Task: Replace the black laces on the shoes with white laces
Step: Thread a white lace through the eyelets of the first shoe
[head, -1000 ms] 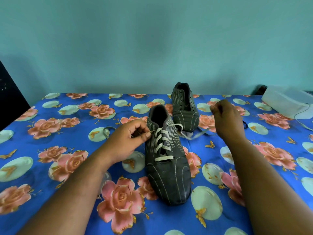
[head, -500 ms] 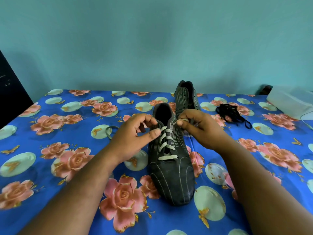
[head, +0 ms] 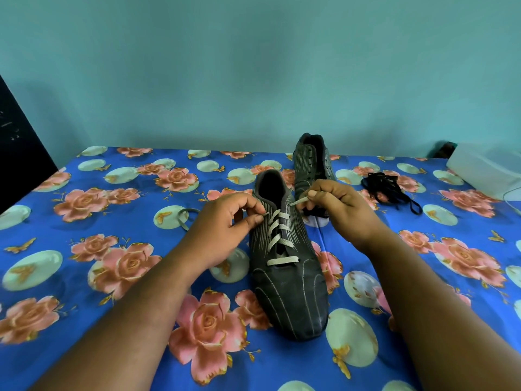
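A plain teal wall point(head: 253, 66) stands behind a bed covered in a bright blue sheet with pink roses and pale round spots point(head: 84, 249); on the sheet, in the middle, lies a dark grey shoe with thin pale stripes point(head: 287, 292), its toe pointing at the person; the left hand point(head: 222, 230) sits just beside the shoe's left side, and its thumb and first finger pinch one end of the flat white lace point(head: 279, 235) by the top holes; the right hand point(head: 338, 204) is at the shoe's right side near the opening, its fingers curled, pinching the other end of the white lace between thumb and finger; half a second ago the hands sat in nearly the same spots, and now the right hand is a little higher and further right, so more of the lace end shows; a second ago that hand was held far out to the right; the white lace crosses the front of the shoe in neat rows, with one straight bar at the bottom; a second dark striped shoe with bare holes point(head: 310, 159) stands behind; a heap of black laces point(head: 389, 187) lies to the right on the sheet; a white box point(head: 485, 167) rests at the far right edge.
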### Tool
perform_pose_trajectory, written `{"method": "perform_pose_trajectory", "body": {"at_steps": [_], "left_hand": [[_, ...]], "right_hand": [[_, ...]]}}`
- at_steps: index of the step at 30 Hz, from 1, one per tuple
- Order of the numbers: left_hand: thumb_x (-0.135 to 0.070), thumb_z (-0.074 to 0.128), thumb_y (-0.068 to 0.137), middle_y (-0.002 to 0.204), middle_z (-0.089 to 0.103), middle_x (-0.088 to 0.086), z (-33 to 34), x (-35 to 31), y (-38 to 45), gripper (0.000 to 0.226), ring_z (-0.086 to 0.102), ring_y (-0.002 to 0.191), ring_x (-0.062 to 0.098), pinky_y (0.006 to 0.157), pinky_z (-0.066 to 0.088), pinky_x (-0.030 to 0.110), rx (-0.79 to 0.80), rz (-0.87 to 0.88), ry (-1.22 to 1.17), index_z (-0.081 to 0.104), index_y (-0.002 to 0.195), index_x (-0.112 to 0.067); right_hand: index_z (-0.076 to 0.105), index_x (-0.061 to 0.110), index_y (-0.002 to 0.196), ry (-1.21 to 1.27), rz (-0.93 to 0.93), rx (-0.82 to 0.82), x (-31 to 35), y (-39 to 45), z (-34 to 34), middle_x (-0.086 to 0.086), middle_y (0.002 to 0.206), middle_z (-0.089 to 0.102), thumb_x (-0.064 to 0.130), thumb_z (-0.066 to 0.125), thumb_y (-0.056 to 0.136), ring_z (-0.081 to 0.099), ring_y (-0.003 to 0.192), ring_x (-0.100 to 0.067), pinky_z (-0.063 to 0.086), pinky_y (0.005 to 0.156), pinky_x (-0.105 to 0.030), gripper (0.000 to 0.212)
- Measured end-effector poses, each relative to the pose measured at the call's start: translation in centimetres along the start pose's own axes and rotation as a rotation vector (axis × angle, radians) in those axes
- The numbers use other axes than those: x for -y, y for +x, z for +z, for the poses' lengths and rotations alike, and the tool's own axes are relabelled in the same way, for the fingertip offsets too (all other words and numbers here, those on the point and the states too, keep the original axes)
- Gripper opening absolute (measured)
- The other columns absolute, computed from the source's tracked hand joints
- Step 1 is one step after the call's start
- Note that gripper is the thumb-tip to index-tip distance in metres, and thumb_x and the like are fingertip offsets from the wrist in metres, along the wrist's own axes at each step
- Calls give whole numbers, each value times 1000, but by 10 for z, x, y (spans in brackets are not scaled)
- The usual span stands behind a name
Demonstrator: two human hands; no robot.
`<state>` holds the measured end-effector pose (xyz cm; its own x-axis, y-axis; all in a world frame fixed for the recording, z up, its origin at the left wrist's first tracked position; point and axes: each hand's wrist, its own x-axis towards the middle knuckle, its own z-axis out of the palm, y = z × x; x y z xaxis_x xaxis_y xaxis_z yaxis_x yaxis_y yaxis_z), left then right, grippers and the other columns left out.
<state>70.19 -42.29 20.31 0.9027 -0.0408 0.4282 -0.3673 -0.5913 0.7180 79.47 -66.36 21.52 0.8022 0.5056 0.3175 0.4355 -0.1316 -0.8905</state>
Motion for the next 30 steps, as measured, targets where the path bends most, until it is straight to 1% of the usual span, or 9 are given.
{"method": "perform_pose_trajectory", "body": {"at_steps": [2,4,7,9,12,17,22,26,30], "left_hand": [[-11,74,91,87,66,-13,-2,-1,-1,15,56,81,1,72,41,9,-5,-12,-13,72,97,-24],[-13,75,90,87,67,-12,-3,-3,-2,14,58,82,2,73,43,11,-11,-5,-53,71,96,-25],[-28,79,88,100,68,-12,-2,-4,-2,18,62,96,13,84,53,30,-32,33,-56,72,104,-28],[-41,74,87,107,67,-17,2,-5,-2,24,62,103,13,90,54,44,-64,86,9,72,109,-33],[-45,67,86,105,65,-18,9,-9,-1,26,61,105,10,89,51,54,-142,157,133,74,109,-37],[-56,62,85,108,63,-17,11,-13,-3,34,58,106,13,92,45,54,-167,162,327,74,112,-39],[-64,45,87,134,53,-14,9,-13,-4,47,46,126,17,100,33,47,-31,122,462,61,125,-41],[-62,41,86,136,49,-21,8,-13,-4,48,42,127,10,99,27,40,48,100,430,52,129,-43],[-63,44,83,129,50,-21,5,-14,-2,44,44,122,11,97,30,42,43,103,425,50,123,-45]], "right_hand": [[63,3,81,-5,-3,-11,-1,1,1,-12,87,73,20,51,101,66,81,-41,55,76,-41,29],[66,12,84,-109,-43,-32,-3,0,4,-14,84,70,27,54,102,63,79,-44,54,76,-56,26],[65,24,103,-295,-143,-97,-1,-2,9,9,94,69,21,62,100,67,85,-16,56,75,-39,5],[65,27,117,-465,-282,-104,3,-2,9,14,111,64,22,63,99,62,105,-6,49,88,-25,19],[67,24,128,-592,-394,25,3,0,8,9,123,62,28,58,101,57,120,-14,47,99,-38,28],[68,16,123,-603,-429,89,11,-3,14,5,123,64,32,56,102,59,120,-16,49,97,-44,29],[67,13,115,-570,-404,143,20,-4,17,7,113,67,22,59,100,61,109,-10,45,88,-21,20],[67,17,113,-497,-336,102,12,-4,12,5,114,68,29,61,98,64,113,-16,52,89,-41,20],[67,14,105,-469,-310,69,8,-3,7,2,111,69,27,60,99,65,108,-17,51,87,-44,16]]}}
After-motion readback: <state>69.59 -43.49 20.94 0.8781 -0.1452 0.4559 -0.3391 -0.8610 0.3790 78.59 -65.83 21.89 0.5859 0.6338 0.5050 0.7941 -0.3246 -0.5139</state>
